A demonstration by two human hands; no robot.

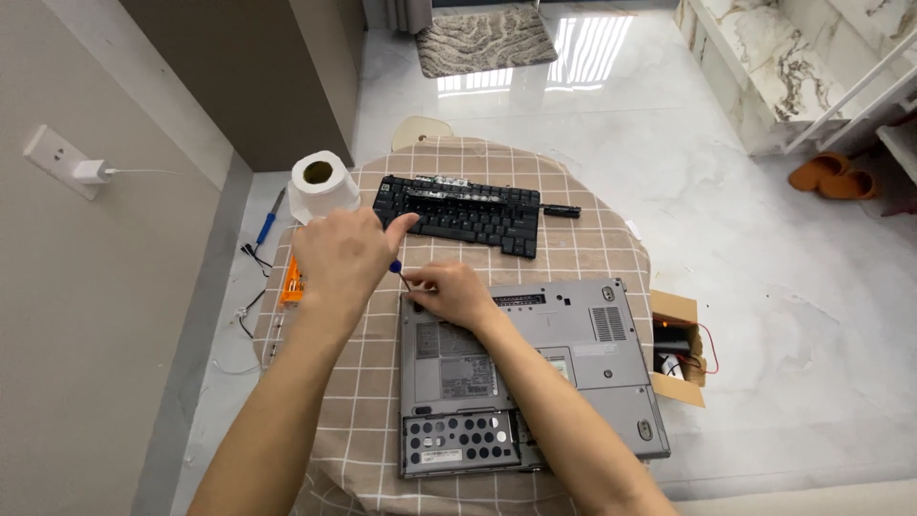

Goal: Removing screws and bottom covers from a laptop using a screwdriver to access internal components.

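A grey laptop (573,354) lies bottom-up on a round table with a checked cloth (592,239). My right hand (454,291) rests on its top left corner, fingers pinched around the thin shaft of a small screwdriver (399,272) with a blue tip on its handle. My left hand (349,253) hovers just above and to the left, its fingers curled over the screwdriver's handle end. A detached black keyboard (463,210) lies beyond the hands.
A roll of white paper (322,183) stands at the table's far left, an orange tool case (291,282) at its left edge. A small black strip (562,210) lies beside the keyboard. An open cardboard box (678,349) with wires sits on the floor at right.
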